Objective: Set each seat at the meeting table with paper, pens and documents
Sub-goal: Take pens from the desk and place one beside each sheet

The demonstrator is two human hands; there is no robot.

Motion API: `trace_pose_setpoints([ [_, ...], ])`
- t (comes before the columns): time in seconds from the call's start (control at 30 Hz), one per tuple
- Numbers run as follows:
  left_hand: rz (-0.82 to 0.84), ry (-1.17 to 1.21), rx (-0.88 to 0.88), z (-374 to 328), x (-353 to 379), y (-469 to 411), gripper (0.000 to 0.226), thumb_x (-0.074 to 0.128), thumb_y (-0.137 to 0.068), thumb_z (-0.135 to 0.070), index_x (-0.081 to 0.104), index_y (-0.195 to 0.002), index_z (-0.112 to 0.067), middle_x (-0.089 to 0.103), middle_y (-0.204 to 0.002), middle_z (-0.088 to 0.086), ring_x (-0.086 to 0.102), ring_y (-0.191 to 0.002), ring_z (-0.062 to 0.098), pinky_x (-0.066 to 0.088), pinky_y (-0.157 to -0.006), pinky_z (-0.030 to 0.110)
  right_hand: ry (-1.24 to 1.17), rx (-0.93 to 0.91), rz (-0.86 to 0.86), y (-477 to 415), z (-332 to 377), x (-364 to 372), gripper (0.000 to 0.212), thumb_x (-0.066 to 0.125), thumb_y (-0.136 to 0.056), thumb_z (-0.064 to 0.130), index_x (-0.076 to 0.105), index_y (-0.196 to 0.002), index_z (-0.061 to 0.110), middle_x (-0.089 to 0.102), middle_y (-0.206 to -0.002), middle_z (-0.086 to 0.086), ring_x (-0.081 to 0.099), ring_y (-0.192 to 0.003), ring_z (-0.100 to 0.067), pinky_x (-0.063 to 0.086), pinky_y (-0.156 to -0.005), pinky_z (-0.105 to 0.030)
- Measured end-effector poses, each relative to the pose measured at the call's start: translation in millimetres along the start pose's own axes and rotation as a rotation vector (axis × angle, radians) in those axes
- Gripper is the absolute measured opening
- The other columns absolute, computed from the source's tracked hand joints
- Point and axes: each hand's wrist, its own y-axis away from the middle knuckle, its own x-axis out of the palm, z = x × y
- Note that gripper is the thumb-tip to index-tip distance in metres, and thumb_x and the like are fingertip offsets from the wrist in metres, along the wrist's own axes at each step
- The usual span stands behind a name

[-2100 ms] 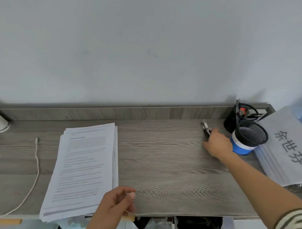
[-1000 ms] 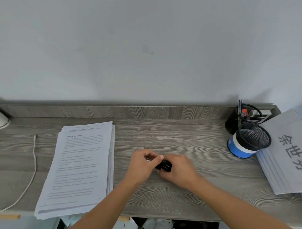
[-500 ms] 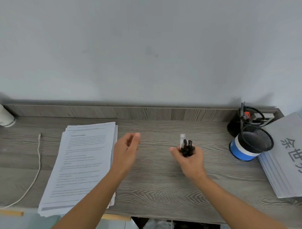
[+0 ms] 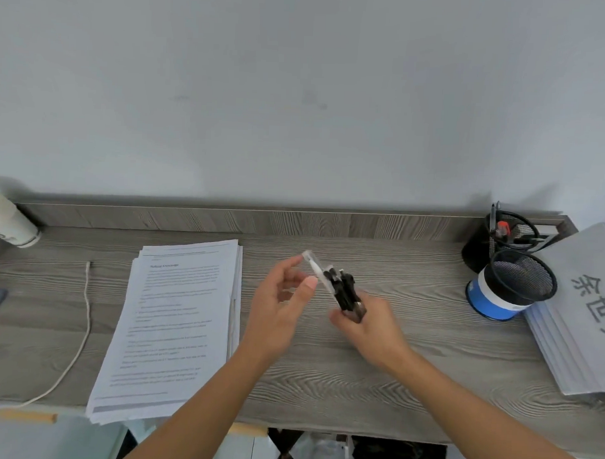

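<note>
My right hand [image 4: 369,329] grips a small bundle of pens [image 4: 341,292] above the middle of the grey wooden table [image 4: 323,374]. One clear-capped pen [image 4: 313,265] sticks out of the bundle up and to the left. My left hand [image 4: 279,312] pinches that pen between thumb and fingers. A stack of printed documents [image 4: 174,324] lies on the table to the left of both hands.
A blue and black mesh pen holder [image 4: 511,288] and a second black mesh holder [image 4: 499,239] stand at the back right. Grey folders with large characters [image 4: 583,307] lie at the right edge. A white cable [image 4: 81,328] and a white bottle [image 4: 6,220] are at the left.
My right hand took pens from beside the blue holder and brought them to the table's middle. My left hand has since moved right and now pinches the protruding pen.
</note>
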Motion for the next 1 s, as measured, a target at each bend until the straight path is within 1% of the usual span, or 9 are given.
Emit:
trace_pose_setpoints([
  [0.1,-0.019,0.061,0.056,-11,4,-1,0.076,0.076,-0.066,-0.046,0.043,-0.133,-0.032,0.068,-0.102,0.000,0.066,-0.092,0.013,0.052,-0.086,0.028,0.101,-0.057,0.129,5,29,9,0.017,0.074,-0.077,0.031,0.059,-0.076,0.022,0.052,-0.053,0.008,0.044,-0.047,-0.009,0.037,-0.048,-0.027],
  [0.2,-0.149,0.117,0.035,-19,1,3,0.088,0.083,-0.068,-0.025,0.033,-0.140,-0.032,0.069,-0.099,0.005,0.069,-0.082,0.014,0.055,-0.079,0.026,0.153,-0.105,0.291,11,60,14,0.040,0.073,-0.072,0.032,0.063,-0.111,0.027,0.071,-0.076,-0.002,0.063,-0.060,-0.014,0.054,-0.058,-0.038],
  [0.37,-0.307,0.438,-0.066,-32,-15,4,0.050,0.065,-0.084,0.004,0.048,-0.117,-0.029,0.067,-0.069,0.011,0.068,-0.060,0.024,0.056,-0.060,0.036,-0.183,-0.007,0.512,27,85,19,0.023,0.076,-0.079,0.011,0.056,-0.088,0.004,0.058,-0.066,-0.008,0.055,-0.046,-0.012,0.045,-0.046,-0.025],
  [0.57,-0.389,0.625,-0.118,-31,-39,13,0.036,0.059,-0.091,-0.001,0.056,-0.117,-0.025,0.066,-0.070,0.006,0.058,-0.052,0.019,0.051,-0.051,0.030,-0.319,0.242,0.528,49,87,43,0.017,0.071,-0.082,0.009,0.055,-0.081,0.008,0.043,-0.045,0.006,0.036,-0.037,-0.008,0.025,-0.039,-0.020],
  [0.67,-0.446,0.693,-0.143,-29,-51,20,0.006,0.062,-0.091,-0.012,0.058,-0.092,-0.017,0.058,-0.057,0.004,0.054,-0.045,0.019,0.046,-0.046,0.029,-0.382,0.299,0.579,55,94,48,0.020,0.073,-0.082,0.015,0.053,-0.076,0.013,0.046,-0.051,0.005,0.035,-0.041,-0.009,0.020,-0.038,-0.019],
  [0.77,-0.494,0.759,-0.164,-28,-60,29,0.010,0.064,-0.089,-0.014,0.056,-0.084,-0.012,0.058,-0.057,0.005,0.055,-0.046,0.020,0.048,-0.048,0.030,-0.355,0.268,0.617,61,99,51,0.028,0.069,-0.086,0.021,0.048,-0.069,0.015,0.043,-0.052,0.003,0.027,-0.040,-0.010,0.018,-0.038,-0.021],
  [0.83,-0.478,0.758,-0.140,-30,-61,42,0.006,0.061,-0.090,-0.006,0.058,-0.095,-0.008,0.064,-0.066,0.010,0.062,-0.056,0.022,0.054,-0.058,0.034,-0.296,0.217,0.656,66,102,53,0.027,0.067,-0.089,0.021,0.048,-0.072,0.012,0.041,-0.055,0.001,0.028,-0.040,-0.009,0.023,-0.038,-0.019],
  [0.93,-0.492,0.816,-0.146,-29,-61,63,0.027,0.056,-0.091,0.003,0.057,-0.114,-0.011,0.068,-0.077,0.016,0.067,-0.067,0.027,0.059,-0.073,0.040,-0.266,0.182,0.761,73,102,53,0.021,0.069,-0.088,0.020,0.052,-0.077,0.012,0.040,-0.054,0.002,0.030,-0.041,-0.008,0.026,-0.040,-0.017],
  [1.0,-0.600,0.810,-0.162,-28,-61,76,0.034,0.056,-0.091,0.004,0.056,-0.118,-0.015,0.066,-0.074,0.014,0.063,-0.056,0.022,0.060,-0.065,0.038,-0.303,0.171,0.886,76,99,50,0.014,0.069,-0.087,0.017,0.056,-0.085,0.011,0.045,-0.055,0.000,0.033,-0.043,-0.010,0.026,-0.040,-0.019],
])
